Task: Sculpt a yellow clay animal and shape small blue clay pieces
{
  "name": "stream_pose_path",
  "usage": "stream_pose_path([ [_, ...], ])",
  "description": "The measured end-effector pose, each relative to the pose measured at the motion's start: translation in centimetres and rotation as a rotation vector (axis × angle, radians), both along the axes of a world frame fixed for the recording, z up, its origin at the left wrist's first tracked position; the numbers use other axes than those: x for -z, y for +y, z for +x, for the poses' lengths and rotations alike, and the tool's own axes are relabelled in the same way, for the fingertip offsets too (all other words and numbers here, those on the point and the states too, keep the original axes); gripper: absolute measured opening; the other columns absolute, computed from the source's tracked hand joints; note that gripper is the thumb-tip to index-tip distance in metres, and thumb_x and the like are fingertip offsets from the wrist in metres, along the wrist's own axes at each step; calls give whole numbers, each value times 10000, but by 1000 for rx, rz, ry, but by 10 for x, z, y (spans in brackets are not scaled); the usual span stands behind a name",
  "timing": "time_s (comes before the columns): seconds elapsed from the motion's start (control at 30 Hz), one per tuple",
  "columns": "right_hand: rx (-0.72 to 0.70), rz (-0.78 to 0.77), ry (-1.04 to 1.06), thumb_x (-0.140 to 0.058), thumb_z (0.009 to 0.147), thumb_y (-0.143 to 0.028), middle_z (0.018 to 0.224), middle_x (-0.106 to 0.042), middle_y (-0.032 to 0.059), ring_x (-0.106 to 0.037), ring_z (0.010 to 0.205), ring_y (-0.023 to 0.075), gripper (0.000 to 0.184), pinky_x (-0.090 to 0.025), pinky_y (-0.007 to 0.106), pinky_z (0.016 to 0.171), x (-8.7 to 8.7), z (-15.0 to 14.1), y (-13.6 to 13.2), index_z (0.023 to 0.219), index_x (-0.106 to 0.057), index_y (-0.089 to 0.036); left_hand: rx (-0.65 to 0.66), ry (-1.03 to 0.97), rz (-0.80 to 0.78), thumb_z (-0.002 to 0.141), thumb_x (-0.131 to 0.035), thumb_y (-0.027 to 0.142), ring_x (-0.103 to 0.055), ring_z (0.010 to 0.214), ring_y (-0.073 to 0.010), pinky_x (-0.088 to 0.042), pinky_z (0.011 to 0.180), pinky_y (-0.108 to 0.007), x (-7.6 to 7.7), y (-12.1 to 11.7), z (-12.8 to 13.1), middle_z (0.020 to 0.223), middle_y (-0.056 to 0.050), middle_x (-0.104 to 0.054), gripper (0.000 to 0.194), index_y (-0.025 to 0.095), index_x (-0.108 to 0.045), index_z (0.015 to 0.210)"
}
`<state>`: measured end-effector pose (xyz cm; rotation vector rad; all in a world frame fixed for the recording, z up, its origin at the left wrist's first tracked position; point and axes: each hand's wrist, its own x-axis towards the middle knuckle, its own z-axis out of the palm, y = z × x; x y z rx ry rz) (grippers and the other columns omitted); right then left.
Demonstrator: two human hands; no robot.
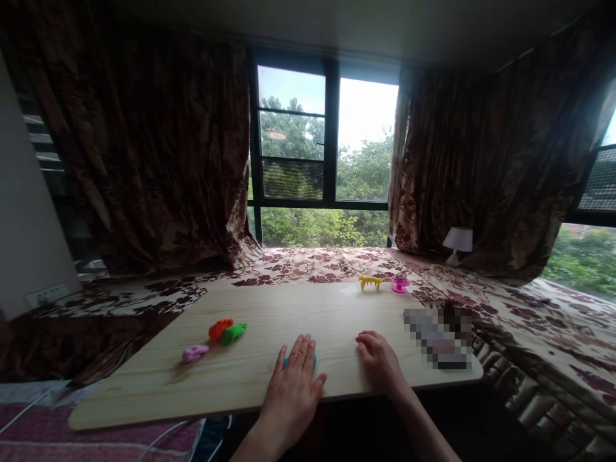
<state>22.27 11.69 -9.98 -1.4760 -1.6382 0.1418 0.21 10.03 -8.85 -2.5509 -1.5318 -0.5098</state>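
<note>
My left hand [297,377] lies flat, palm down, near the front edge of the table, its fingers stretched out and the thumb apart. Beneath it is a blue lump [314,361] that looks like modelling clay; most of it is covered by the fingers. To the right, my right hand [378,358] rests on the tabletop with its fingers loosely curled in, and nothing shows in it. Left of my hands sit an orange clay piece [220,330], a green one [234,333] touching it, and a pink one [195,353] nearer to me.
The light wooden table [144,385] carries a yellow legged figure [370,282] and a magenta piece [400,283] at its far right edge. A pixelated object [437,337] lies at the right. Behind, a small white lamp [457,240] stands on flowered cloth [308,263] below the window.
</note>
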Motion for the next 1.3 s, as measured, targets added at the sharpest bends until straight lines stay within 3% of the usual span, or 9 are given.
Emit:
stream_pose_path([
  [0.23,0,14,-3,-462,783,-161,988,-664,67,-589,971,204,247,-427,294,892,-1,-2,0,864,-695,-180,-125,-137,-11,884,-261,439,-293,1331,-294,-131,1079,-552,-15,77,-3,1398,-197,-399,608,37,-401,1318],
  [0.33,-1,14,7,-457,782,-159,984,-664,64,-591,964,205,251,-435,298,884,-1,-2,0,863,-694,-186,-136,-215,-19,865,-318,435,-318,1314,-324,-129,1063,-588,-15,87,-2,1376,-210,-428,594,48,-425,1303],
  [0.47,-7,-3,37,-469,774,-157,989,-666,60,-586,972,208,248,-428,304,899,-1,0,1,866,-696,-196,-31,-332,-46,854,-358,449,-269,1343,-266,-146,1112,-465,-4,56,-8,1410,-176,-397,597,59,-431,1301],
  [0.6,-24,-12,80,-490,764,-165,985,-669,62,-586,979,219,230,-422,324,916,-3,1,2,849,-701,-200,60,-506,-102,829,-435,340,-342,1310,-193,-224,1111,-358,1,25,-25,1374,-84,-470,506,170,-435,1305],
  [0.77,-78,30,147,-480,797,-201,1062,-644,84,-574,1033,231,231,-428,366,941,-25,-8,-16,914,-679,-194,15,-885,-223,877,-380,355,-616,1041,-211,-476,911,-382,-20,-2,-28,1120,-132,-658,500,144,-317,1326],
  [0.83,-129,44,171,-482,824,-228,1131,-620,66,-549,1086,220,244,-420,356,964,-40,-17,-34,996,-653,-221,46,-1488,-654,821,-512,376,-677,885,-235,-508,849,-401,-34,-21,-21,1046,-148,-686,505,133,-398,1249],
  [0.93,-337,42,283,-512,846,-268,1218,-577,33,-497,1169,216,272,-387,364,1014,-64,-34,-64,1098,-613,-273,60,-1908,-1105,771,-608,298,-681,784,-194,-534,770,-353,-51,-52,-11,1093,-147,-665,366,127,-553,1090],
  [1.13,-523,-124,471,-572,834,-318,1267,-555,17,-475,1198,242,334,-383,416,1020,-82,-55,-87,1168,-584,-310,128,-2024,-1334,775,-614,242,-659,650,-139,-536,627,-250,-51,-78,-5,821,-71,-715,225,148,-651,976],
  [1.3,-598,-156,532,-614,813,-301,1103,-642,27,-585,1019,223,255,-476,356,908,-83,-56,-90,1064,-648,-274,179,-1952,-1214,735,-671,304,-615,589,-116,-514,570,-230,-53,-78,-4,777,-50,-700,289,168,-672,990],
])
